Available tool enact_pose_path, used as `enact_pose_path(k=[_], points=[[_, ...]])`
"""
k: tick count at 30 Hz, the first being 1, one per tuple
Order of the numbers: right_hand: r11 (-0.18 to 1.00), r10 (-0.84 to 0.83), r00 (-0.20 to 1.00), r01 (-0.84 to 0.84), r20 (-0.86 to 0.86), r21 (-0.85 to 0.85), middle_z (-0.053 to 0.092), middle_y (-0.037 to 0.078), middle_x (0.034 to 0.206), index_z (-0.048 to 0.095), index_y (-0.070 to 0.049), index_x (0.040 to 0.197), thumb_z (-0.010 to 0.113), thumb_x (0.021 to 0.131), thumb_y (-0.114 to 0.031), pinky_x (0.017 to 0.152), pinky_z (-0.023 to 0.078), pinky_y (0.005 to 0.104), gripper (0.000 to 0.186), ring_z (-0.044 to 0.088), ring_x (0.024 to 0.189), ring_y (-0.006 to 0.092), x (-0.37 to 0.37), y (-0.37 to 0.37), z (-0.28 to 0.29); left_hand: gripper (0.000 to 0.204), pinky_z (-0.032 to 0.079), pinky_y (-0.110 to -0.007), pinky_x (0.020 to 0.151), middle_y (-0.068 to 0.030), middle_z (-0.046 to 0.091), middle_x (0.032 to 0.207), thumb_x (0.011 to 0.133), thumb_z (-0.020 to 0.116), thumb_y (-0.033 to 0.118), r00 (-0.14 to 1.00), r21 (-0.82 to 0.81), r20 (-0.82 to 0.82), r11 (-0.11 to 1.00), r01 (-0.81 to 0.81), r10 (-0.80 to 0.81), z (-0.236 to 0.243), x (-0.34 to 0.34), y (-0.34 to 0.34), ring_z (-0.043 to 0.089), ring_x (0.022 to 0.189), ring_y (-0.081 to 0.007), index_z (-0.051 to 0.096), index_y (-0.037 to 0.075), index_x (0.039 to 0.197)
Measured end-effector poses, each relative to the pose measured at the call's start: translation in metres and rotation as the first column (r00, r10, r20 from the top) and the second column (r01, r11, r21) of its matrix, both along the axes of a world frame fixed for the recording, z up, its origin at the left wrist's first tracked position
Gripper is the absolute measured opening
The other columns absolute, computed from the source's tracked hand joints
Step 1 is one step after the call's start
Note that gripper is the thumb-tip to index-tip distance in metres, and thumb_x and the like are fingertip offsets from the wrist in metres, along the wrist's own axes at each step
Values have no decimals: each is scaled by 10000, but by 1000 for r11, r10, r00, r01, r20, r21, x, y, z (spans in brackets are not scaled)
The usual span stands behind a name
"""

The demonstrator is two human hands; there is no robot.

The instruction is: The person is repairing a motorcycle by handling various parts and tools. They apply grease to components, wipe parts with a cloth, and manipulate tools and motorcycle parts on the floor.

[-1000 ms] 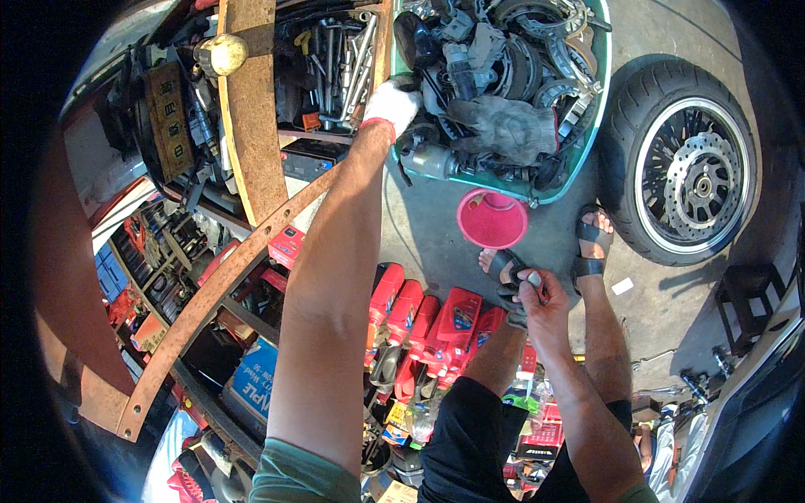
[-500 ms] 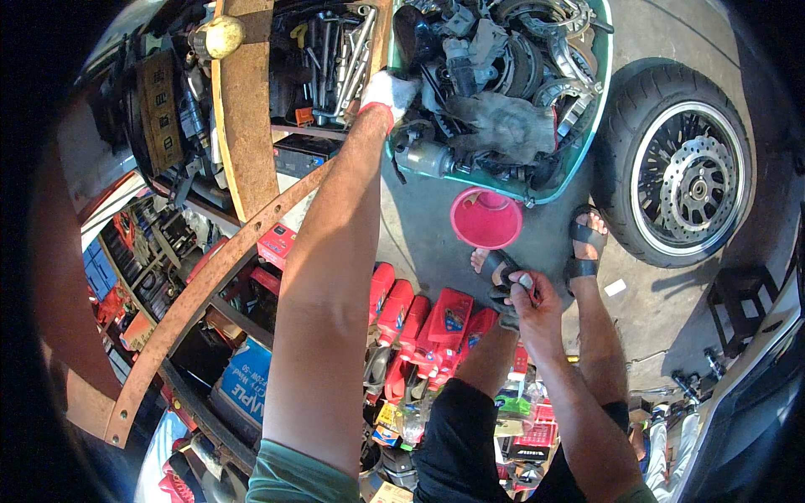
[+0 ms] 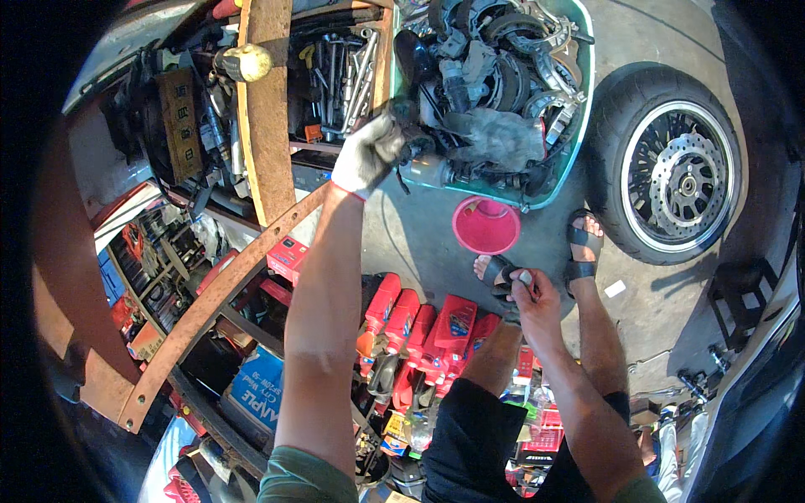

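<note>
Recording bare right hand [image 3: 538,305] over the lower legs, thumb and fingers pinched closed on small grey piece [image 3: 525,276], too small to identify, with red bottles [image 3: 453,323] clustered to the left. Noting pink basin [image 3: 486,232] farther out, then gloved left hand [image 3: 367,158] at the left edge of green tub [image 3: 573,149], fingers part-curled at dark part [image 3: 404,113]; cannot tell if gripped. Finding grey glove [image 3: 499,138] atop mixed metal parts inside the tub, steel wrenches [image 3: 360,80] in a compartment left of it, and black-tyred wheel [image 3: 616,151] on the right.
</note>
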State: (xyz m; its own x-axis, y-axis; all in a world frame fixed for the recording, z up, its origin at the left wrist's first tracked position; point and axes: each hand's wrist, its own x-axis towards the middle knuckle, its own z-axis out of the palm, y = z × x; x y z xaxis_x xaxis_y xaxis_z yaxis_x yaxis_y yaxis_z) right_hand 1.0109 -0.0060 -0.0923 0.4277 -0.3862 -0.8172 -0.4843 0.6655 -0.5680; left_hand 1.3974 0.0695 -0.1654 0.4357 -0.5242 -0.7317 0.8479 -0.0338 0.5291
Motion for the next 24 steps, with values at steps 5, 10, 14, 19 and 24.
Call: enact_pose_path(k=[5,10,14,19,24], points=[[986,124,987,-135,-103,-103,607,42,881,580,-14,1039,656,959,-91,652,515,283,134,587,747,102,-4,-10,1,416,459,-426,819,-85,635,1049,926,660,301,969,43,-229,995,-89,96,45,-61,-1,559,887,-233,613,40,1247],[994,20,995,-30,-97,-107,578,48,901,537,-23,1076,669,941,-80,567,503,270,197,589,701,104,-16,-18,20,480,460,-435,851,-49,652,1126,924,688,319,951,-245,-310,966,-86,6,72,-113,10,575,896,-245,572,96,1333],[995,80,994,-84,-67,-53,567,42,906,530,-34,1092,667,936,-64,538,492,260,210,571,672,94,-44,-33,45,609,465,-498,1016,-83,636,1287,868,748,317,945,-207,-325,978,-39,-31,111,-150,15,618,1122,-288,532,94,1391],[985,140,983,-150,-121,-85,553,13,827,555,-37,1054,662,929,-50,533,500,250,166,553,657,84,-77,-50,94,635,511,-465,988,-134,634,1285,870,736,329,942,-186,-330,983,-4,-59,147,-200,9,633,1140,-293,521,28,1386],[963,148,984,-167,-101,-214,609,24,855,590,-34,1044,659,936,-72,560,505,252,134,577,680,79,-120,-70,131,533,534,-441,942,-169,678,1153,923,670,302,912,-210,-410,970,-122,25,208,-242,-5,662,1054,-311,555,-19,1332]])
